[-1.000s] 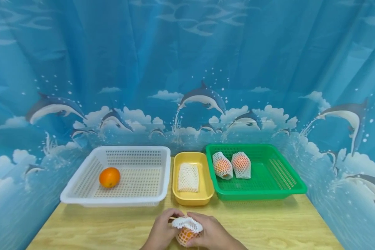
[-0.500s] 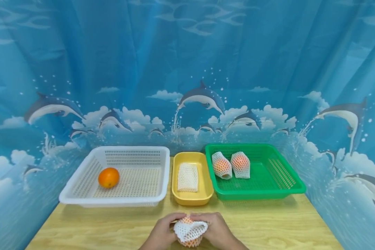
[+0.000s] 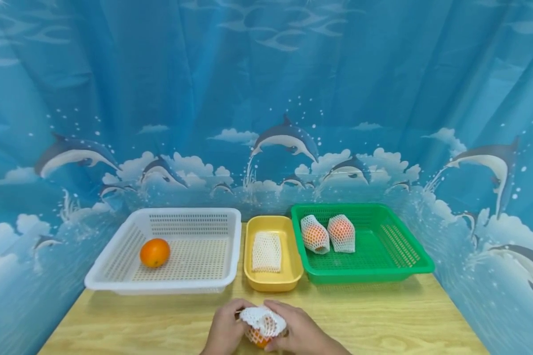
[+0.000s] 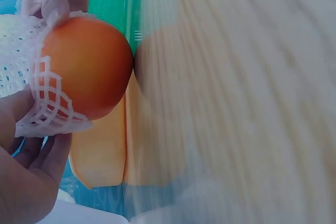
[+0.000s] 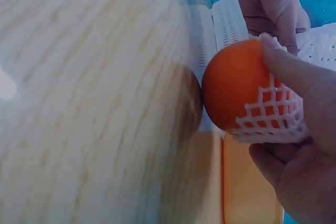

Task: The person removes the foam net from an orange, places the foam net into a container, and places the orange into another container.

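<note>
An orange point(image 4: 92, 72) stands on the table in front of me, partly covered by a white foam net sleeve point(image 3: 263, 318). Its lower part is bare in both wrist views, and the loose sleeve end bunches above it. From the left side, my left hand point(image 3: 225, 326) pinches the sleeve's edge between thumb and fingers. My right hand point(image 3: 299, 329) grips the sleeve and orange from the other side, its thumb point(image 5: 294, 66) on the rim of the net. Some fingertips are hidden behind the sleeve.
Behind the hands stand a white basket point(image 3: 160, 285) holding an orange point(image 3: 155, 253), a yellow tray point(image 3: 273, 286) with a flat foam sleeve point(image 3: 266, 252), and a green basket point(image 3: 373, 277) with two sleeved fruits point(image 3: 342, 231). A dolphin-print curtain point(image 3: 266, 88) hangs beyond the wooden table point(image 3: 137, 315).
Both hands have turned the orange and shifted slightly left. The sleeve's loose end now lies on top, and bare orange peel shows at the lower front. The baskets have not moved.
</note>
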The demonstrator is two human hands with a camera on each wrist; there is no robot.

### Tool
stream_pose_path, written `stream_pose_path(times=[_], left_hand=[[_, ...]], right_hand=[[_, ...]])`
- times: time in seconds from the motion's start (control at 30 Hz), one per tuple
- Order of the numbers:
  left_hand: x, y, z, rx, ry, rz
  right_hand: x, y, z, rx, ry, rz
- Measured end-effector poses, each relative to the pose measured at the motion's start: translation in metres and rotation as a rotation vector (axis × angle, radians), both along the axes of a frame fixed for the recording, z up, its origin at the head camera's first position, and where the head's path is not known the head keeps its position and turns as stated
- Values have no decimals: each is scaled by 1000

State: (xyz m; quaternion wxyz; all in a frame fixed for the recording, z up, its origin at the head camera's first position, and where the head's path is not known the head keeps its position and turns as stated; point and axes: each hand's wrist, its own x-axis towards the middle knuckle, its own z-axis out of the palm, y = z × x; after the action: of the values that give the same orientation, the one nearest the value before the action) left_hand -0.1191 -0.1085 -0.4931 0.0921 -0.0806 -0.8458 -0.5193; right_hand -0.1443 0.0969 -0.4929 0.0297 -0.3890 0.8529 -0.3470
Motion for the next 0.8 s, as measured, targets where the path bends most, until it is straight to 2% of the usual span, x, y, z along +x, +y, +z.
stream_pose_path(times=[0.17, 0.3, 0.43, 0.53, 0.63, 0.7, 0.8], left_hand=[[0, 0, 1, 19, -32, -32], [0, 0, -2, 26, -54, -117], [1, -2, -5, -37, -23, -207], [1, -2, -6, -32, 0, -239], [0, -1, -4, 4, -29, -234], [-1, -1, -2, 17, -39, -221], [0, -1, -1, 7, -37, -203]], right_hand=[[-1, 2, 3, -46, -24, 9], [-1, 4, 2, -68, -45, -5], [-2, 5, 0, -107, -24, 6], [-4, 6, 1, -133, 25, 22], [-4, 7, 2, -135, 4, 27], [-3, 7, 2, -128, -45, 27], [-3, 7, 1, -129, -76, 34]])
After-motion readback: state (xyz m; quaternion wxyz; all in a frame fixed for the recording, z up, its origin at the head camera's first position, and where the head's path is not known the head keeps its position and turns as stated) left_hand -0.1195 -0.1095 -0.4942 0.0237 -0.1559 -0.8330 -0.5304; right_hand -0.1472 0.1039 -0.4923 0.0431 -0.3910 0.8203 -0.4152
